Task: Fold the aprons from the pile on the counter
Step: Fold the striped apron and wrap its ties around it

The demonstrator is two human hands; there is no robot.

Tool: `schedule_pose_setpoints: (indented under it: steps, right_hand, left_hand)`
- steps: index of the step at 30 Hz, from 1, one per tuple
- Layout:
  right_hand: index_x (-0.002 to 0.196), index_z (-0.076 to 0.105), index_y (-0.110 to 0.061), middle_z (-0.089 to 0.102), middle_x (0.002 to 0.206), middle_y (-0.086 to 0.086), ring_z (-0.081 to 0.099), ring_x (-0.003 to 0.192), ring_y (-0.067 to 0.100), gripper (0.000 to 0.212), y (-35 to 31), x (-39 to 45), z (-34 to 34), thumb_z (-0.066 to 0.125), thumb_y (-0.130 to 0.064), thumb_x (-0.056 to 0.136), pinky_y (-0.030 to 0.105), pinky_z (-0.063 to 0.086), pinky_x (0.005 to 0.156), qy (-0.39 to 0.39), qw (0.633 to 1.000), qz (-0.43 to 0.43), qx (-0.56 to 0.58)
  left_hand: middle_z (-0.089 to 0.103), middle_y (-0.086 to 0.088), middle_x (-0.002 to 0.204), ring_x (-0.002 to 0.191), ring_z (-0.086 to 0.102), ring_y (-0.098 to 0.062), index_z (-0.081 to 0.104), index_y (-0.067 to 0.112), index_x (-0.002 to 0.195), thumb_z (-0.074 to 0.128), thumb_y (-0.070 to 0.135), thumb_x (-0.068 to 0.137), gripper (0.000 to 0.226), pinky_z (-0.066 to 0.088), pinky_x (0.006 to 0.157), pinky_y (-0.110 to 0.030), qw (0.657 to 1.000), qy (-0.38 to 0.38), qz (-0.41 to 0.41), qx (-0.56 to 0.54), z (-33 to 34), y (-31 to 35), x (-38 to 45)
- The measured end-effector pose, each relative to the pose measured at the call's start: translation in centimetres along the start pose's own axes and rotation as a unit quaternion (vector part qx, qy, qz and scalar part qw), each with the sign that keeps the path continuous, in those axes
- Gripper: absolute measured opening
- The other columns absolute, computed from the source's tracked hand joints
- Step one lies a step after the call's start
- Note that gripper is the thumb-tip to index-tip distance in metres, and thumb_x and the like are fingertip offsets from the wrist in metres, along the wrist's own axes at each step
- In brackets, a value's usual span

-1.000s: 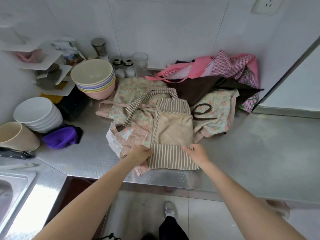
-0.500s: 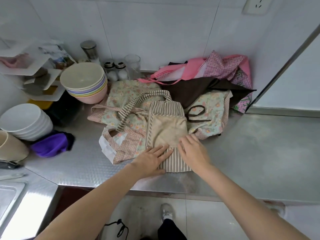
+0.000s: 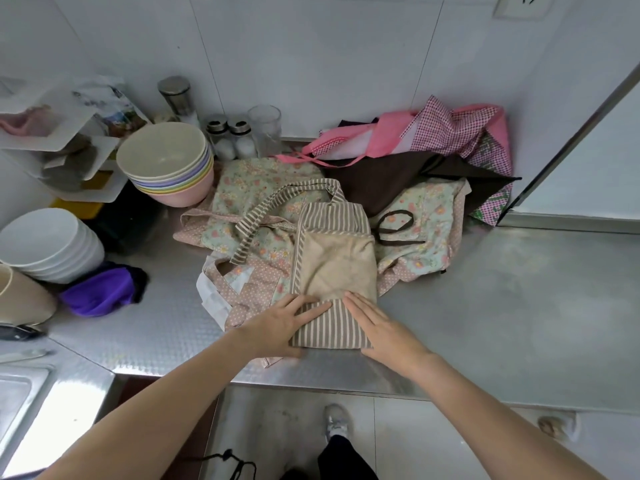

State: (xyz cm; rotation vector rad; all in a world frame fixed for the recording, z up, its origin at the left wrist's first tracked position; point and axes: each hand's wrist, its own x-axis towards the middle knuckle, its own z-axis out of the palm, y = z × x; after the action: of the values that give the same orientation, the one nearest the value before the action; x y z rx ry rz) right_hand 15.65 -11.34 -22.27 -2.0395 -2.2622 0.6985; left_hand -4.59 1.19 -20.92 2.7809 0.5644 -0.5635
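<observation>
Striped apron [image 3: 330, 233], brown-and-cream cotton with a plain beige panel, folded into a narrow rectangle at the front edge of the embossed steel counter [image 3: 502, 306], on top of crumpled floral aprons [image 3: 256, 199]. Left hand [image 3: 282, 323] flat, fingers straight, pressing the near striped end; right hand [image 3: 381, 327] flat beside it, fingers together, also pressing. Striped strap loops up left. Pink gingham and dark brown aprons [image 3: 433, 147] heaped at back wall. Stacked pastel bowls [image 3: 166, 164] left.
</observation>
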Motion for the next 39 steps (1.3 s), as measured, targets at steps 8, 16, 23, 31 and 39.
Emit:
schedule_pose_setpoints:
  steps: [8,16,23,31,39]
  right_hand:
    - [0.095,0.068,-0.003,0.058,0.090,0.002,0.057,0.084,0.017,0.022,1.4,2.9,-4.7,0.063,-0.017,0.078,0.030,0.042,0.074,0.037,0.957,0.135,0.253]
    - [0.085,0.062,-0.017,0.068,0.103,0.008,0.064,0.097,0.023,0.021,3.0,5.6,-5.9,0.062,-0.038,0.086,0.041,0.051,0.092,0.057,0.839,0.297,0.452]
    - [0.096,0.066,-0.015,0.068,0.101,0.002,0.063,0.098,0.020,0.064,3.1,6.3,-5.3,0.067,-0.070,0.062,0.038,0.050,0.091,0.050,0.821,0.338,0.458]
    - [0.057,0.040,-0.016,0.064,0.083,0.015,0.062,0.091,0.032,0.049,3.0,8.1,-5.0,0.051,-0.050,0.090,0.029,0.036,0.063,0.107,0.890,0.365,0.252]
    - [0.125,0.051,-0.006,0.050,0.128,0.012,0.054,0.112,0.029,0.045,-0.4,5.8,-4.8,0.048,-0.027,0.086,0.040,0.050,0.087,0.279,0.952,0.119,-0.031]
  left_hand:
    - [0.064,-0.007,0.111,0.094,0.057,-0.017,0.060,0.009,0.119,0.058,0.052,0.081,0.057,0.041,0.081,-0.020,0.865,0.069,-0.193,-0.459,-2.9,-0.8,-0.1]
    - [0.044,0.001,0.059,0.062,0.047,-0.018,0.038,0.017,0.062,0.047,0.043,0.094,0.042,0.031,0.049,-0.025,0.849,0.148,-0.333,-0.382,-3.9,-0.9,3.2]
    - [0.039,0.000,0.056,0.067,0.049,-0.024,0.034,0.015,0.059,0.050,0.042,0.093,0.046,0.030,0.049,-0.029,0.858,0.138,-0.342,-0.358,-3.8,-1.6,4.5]
    - [0.060,-0.009,0.115,0.101,0.060,-0.028,0.046,0.014,0.121,0.038,0.042,0.087,0.044,0.051,0.083,-0.037,0.934,0.334,-0.127,0.002,-2.8,-0.5,5.4]
    - [0.012,0.001,0.157,0.144,0.012,-0.019,0.005,0.021,0.150,0.044,0.051,0.091,0.077,0.012,0.116,-0.035,0.991,0.094,-0.096,0.016,-3.4,0.0,6.7]
